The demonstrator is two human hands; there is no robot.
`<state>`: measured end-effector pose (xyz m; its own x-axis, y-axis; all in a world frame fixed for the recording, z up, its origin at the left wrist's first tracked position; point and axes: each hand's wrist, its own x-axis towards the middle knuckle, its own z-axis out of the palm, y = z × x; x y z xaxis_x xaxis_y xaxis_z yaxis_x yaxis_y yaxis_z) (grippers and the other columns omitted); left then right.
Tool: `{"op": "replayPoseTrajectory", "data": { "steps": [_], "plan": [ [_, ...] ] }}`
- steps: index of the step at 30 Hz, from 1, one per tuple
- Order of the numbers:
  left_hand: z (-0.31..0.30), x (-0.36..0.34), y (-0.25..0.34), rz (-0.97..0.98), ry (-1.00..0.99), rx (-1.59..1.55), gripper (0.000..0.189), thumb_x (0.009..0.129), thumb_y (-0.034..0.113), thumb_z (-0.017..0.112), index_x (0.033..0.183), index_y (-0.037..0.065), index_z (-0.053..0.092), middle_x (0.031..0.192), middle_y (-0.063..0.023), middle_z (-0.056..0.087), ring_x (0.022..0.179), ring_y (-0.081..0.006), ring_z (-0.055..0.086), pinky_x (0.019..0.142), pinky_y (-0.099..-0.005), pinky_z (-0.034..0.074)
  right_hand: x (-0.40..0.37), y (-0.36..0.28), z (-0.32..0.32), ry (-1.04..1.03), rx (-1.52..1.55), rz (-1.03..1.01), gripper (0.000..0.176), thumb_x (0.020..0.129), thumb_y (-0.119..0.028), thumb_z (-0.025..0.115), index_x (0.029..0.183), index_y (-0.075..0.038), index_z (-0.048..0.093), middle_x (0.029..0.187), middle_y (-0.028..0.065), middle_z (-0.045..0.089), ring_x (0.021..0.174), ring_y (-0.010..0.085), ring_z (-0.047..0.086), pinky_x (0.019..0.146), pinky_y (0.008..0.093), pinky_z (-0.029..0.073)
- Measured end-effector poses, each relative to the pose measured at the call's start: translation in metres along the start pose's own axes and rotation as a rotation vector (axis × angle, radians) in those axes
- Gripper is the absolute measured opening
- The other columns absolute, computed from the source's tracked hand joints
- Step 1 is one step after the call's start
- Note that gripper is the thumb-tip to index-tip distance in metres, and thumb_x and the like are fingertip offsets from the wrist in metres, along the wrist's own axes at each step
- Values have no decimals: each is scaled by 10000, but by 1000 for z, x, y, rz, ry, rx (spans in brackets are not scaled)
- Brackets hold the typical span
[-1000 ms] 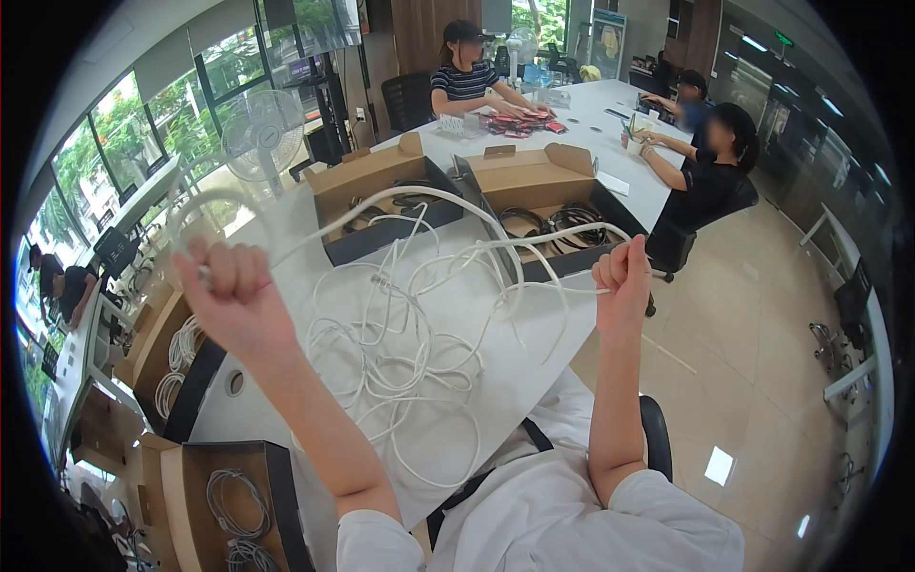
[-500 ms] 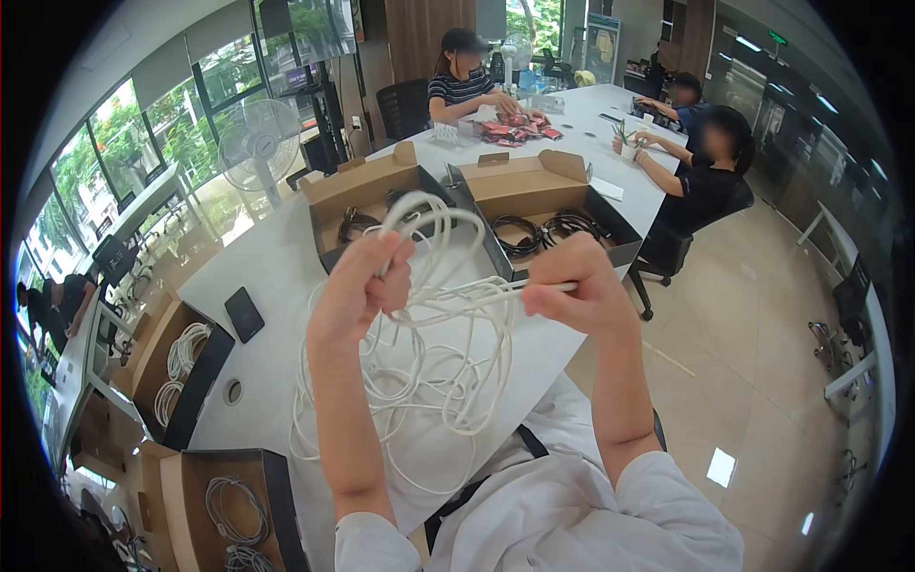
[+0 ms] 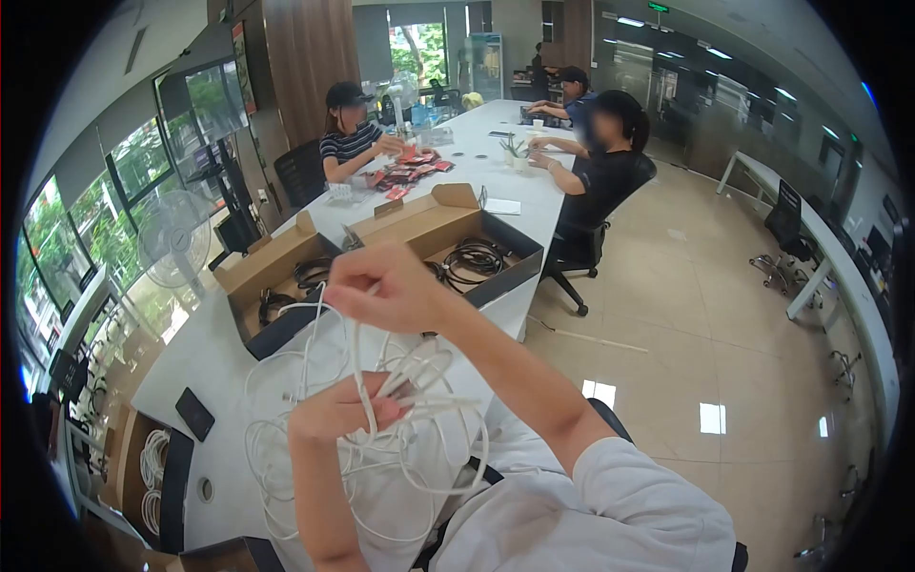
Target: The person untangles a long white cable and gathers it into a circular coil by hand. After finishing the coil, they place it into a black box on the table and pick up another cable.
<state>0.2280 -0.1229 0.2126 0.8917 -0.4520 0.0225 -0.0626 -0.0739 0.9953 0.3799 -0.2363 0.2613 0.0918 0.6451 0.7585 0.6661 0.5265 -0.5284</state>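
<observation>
White cable (image 3: 424,367), lower centre of frame | seemingly mid-coiling | left hand (image 3: 334,412) closed round loops | right hand (image 3: 393,288) above, pinching a strand | next move calls for even loops, free slack

Seated around the far table (image 3: 481,179): 3 people (image 3: 345,148), 1 reaching over red packets (image 3: 410,173), 2 opposite near a potted plant (image 3: 517,154). Standing by the windows (image 3: 71,234): a fan (image 3: 174,238). Lying flat: a dark phone (image 3: 194,414).

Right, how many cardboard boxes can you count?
4: one box and a second box side by side on the table, a third box at its left edge, a fourth box cut off at the picture's bottom. More may be hidden.
</observation>
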Motion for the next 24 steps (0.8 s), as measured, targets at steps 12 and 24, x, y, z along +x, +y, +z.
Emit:
{"op": "replayPoseTrajectory", "data": {
  "steps": [12,24],
  "plan": [
    [14,15,-21,413,306,-169,852,728,866,238,807,49,469,549,77,293,454,-54,255,427,-245,218,-28,114,74,-447,374,-3,222,863,-246,608,935,-38,635,908,120,631,882,243,617,781,347,480],
    [-11,3,4,204,515,-452,1048,714,900,126,1010,-10,552,480,99,215,390,-39,189,395,-233,145,-30,60,-20,164,1044,92,669,967,-560,327,1280,8,492,1195,145,595,1146,262,549,974,418,425]
  ]
}}
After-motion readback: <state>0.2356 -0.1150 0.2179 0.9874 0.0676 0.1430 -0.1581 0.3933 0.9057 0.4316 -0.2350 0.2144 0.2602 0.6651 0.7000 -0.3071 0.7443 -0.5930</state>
